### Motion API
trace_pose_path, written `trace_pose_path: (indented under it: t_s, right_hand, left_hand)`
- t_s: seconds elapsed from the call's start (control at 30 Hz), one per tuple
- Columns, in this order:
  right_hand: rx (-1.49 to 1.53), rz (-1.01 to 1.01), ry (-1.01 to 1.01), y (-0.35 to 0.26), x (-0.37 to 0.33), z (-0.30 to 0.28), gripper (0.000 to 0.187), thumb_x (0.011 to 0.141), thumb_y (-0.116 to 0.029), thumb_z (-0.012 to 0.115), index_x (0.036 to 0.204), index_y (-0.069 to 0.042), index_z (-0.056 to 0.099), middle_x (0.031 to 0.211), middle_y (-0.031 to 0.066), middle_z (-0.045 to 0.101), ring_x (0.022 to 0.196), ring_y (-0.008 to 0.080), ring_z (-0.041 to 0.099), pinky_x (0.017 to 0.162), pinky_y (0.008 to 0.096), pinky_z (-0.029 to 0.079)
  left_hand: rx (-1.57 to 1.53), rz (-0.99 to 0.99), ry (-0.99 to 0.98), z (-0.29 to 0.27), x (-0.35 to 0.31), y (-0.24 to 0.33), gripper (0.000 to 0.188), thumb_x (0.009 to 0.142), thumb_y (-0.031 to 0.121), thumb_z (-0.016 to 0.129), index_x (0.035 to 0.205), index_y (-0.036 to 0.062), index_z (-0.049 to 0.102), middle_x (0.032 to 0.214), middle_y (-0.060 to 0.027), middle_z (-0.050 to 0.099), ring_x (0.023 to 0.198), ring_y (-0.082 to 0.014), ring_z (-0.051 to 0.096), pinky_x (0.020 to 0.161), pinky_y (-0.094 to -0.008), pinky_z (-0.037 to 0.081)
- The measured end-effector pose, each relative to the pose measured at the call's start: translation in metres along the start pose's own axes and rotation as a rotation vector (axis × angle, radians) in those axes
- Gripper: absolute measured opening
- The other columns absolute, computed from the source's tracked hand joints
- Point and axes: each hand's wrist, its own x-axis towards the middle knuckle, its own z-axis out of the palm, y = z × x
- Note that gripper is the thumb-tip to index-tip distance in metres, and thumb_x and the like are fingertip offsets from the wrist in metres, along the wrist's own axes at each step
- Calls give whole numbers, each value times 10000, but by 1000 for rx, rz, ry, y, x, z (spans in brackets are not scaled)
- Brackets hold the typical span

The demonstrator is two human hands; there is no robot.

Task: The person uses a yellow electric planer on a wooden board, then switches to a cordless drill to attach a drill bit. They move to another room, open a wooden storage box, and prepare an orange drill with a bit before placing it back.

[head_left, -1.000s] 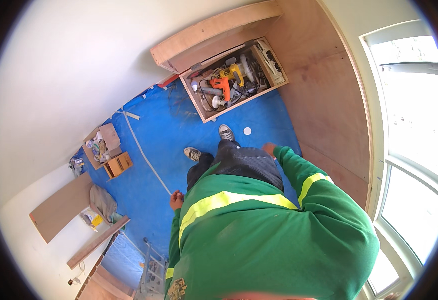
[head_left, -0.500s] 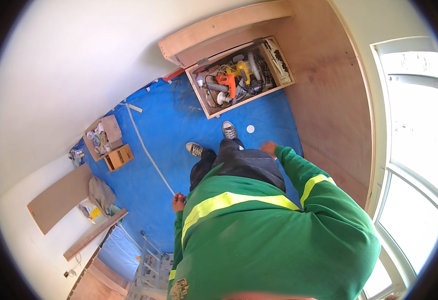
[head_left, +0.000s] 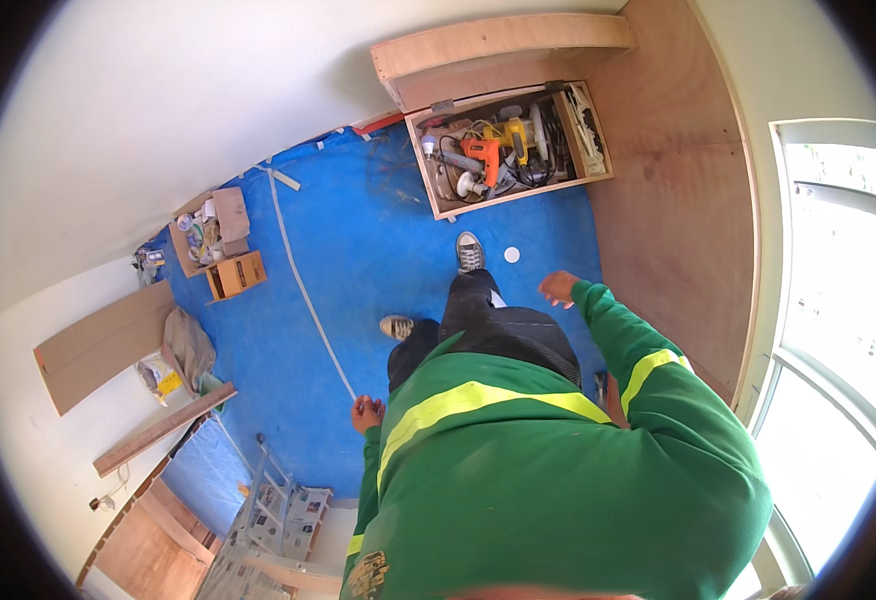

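Observation:
My left hand (head_left: 366,412) hangs low beside my left hip, its fingers curled together; whatever is in them, if anything, is too small to make out. On the other side, my right hand (head_left: 559,288) is held out ahead of my right thigh, fingers loosely bent and partly apart, with nothing seen in it. Both hands are over the blue floor sheet (head_left: 378,280), apart from any object. Ahead of my feet stands an open wooden tool box (head_left: 518,196), holding an orange power drill (head_left: 481,160), a yellow power tool (head_left: 514,135) and tangled cords.
A white disc (head_left: 512,255) lies by my front shoe (head_left: 470,252). At left are cardboard boxes (head_left: 237,275), a leaning brown board (head_left: 103,340), a wooden plank (head_left: 163,430) and a metal stepladder (head_left: 273,505). A wooden panel (head_left: 673,200) and windows (head_left: 838,300) line the right.
My right foot stays forward while my left foot now trails behind. My right hand has swung out from my thigh and its fingers show more. The whole view has turned slightly.

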Motion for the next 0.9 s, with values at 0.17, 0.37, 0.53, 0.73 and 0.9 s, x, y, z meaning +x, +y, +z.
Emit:
trace_pose_path:
  t_s: [0.17, 0.37, 0.53, 0.73, 0.9]
  right_hand:
    - [-54, -10, 27, -6, -26, 27, 361, 1066, -358, 551, 1206, -64, 707, 1138, 77, 738, 924, 212, 777, 623, 447, 651]
    - [-208, 77, -24, 20, -4, 108, 355, 1020, -313, 592, 1282, -100, 699, 1238, 90, 736, 938, 240, 772, 669, 486, 649]
    - [-366, -90, -32, 27, -5, 191, 339, 1021, -312, 595, 1241, -88, 724, 1185, 105, 750, 923, 251, 779, 643, 467, 650]
    - [-371, -64, -5, -1, -27, 243, 335, 1017, -307, 598, 1228, -84, 732, 1171, 114, 755, 923, 254, 783, 644, 458, 652]
    - [-415, -66, 8, -43, -31, 246, 331, 1013, -303, 601, 1217, -80, 738, 1159, 121, 758, 923, 256, 786, 644, 450, 653]
  left_hand:
    - [-33, -26, 69, -37, 28, -47, 278, 979, 205, 815, 1175, 76, 665, 936, -81, 712, 756, -225, 724, 653, -373, 616]
    - [-81, -24, -43, -90, 69, -64, 313, 984, 266, 819, 1199, 86, 679, 978, -54, 712, 785, -212, 711, 643, -354, 598]
    - [-194, 25, -79, -162, 97, -88, 260, 1009, 280, 784, 1185, 117, 682, 969, -33, 694, 788, -210, 700, 635, -359, 594]
    - [-446, -156, -169, -252, 97, -140, 148, 1042, 242, 720, 1131, 132, 674, 907, -25, 659, 781, -235, 696, 649, -381, 600]
    - [-413, -292, -59, -284, 89, -163, 153, 1051, 209, 688, 1179, 134, 649, 910, -31, 657, 795, -241, 694, 668, -385, 602]
